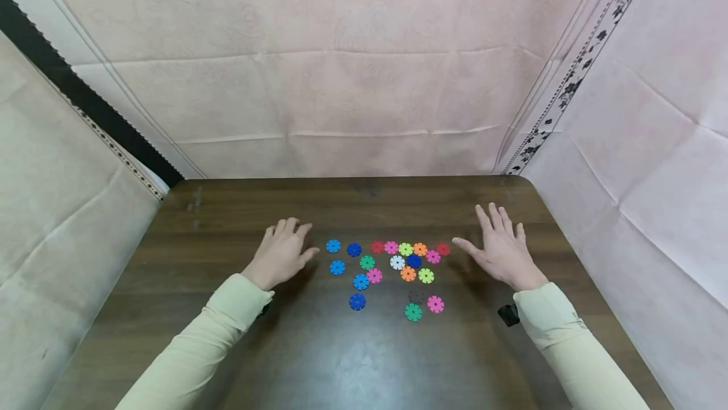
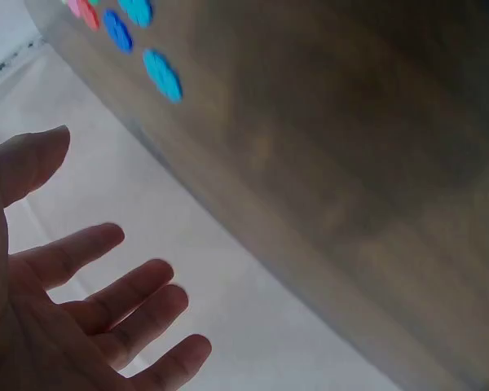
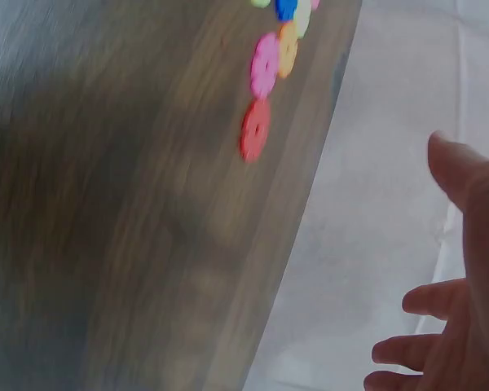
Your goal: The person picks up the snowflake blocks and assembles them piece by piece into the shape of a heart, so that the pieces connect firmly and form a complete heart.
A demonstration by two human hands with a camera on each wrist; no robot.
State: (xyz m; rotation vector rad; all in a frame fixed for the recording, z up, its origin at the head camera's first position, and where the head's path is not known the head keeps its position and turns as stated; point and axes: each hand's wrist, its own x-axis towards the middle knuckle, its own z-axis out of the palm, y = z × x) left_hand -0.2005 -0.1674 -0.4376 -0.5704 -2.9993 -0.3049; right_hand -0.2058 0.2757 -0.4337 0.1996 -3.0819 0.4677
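Left hand [image 1: 282,252], palm down with fingers spread and loosely extended, holds nothing; in the left wrist view its palm [image 2: 57,318] and fingers appear open, above the table. Right hand [image 1: 503,247], likewise spread flat with straight fingers, grips nothing; the right wrist view shows its thumb and fingertips [image 3: 464,326] free in the air. The two hands are well apart, one on either side of the cluster of toothed plastic discs [image 1: 392,268], which serves as the landmark here.

The cluster lies on the dark wooden table [image 1: 318,347], roughly midway between the hands. The light blue disc [image 1: 333,246] at the cluster's left end is just beside the left thumb, apart from it; the same disc shows blurred in the left wrist view [image 2: 162,75]. The red disc [image 1: 443,249] at the cluster's right end lies near the right thumb, not touching; the right wrist view shows it [image 3: 255,130] with a pink disc [image 3: 266,65] beyond. On the near edge of the cluster sit a blue disc [image 1: 357,301], a green disc [image 1: 413,313] and a pink disc [image 1: 435,304].

Pale yellow-green sleeves [image 1: 216,334] cover both forearms. Behind and to either side of the cluster, pinkish cloth sheets [image 1: 364,81] wall in the table.
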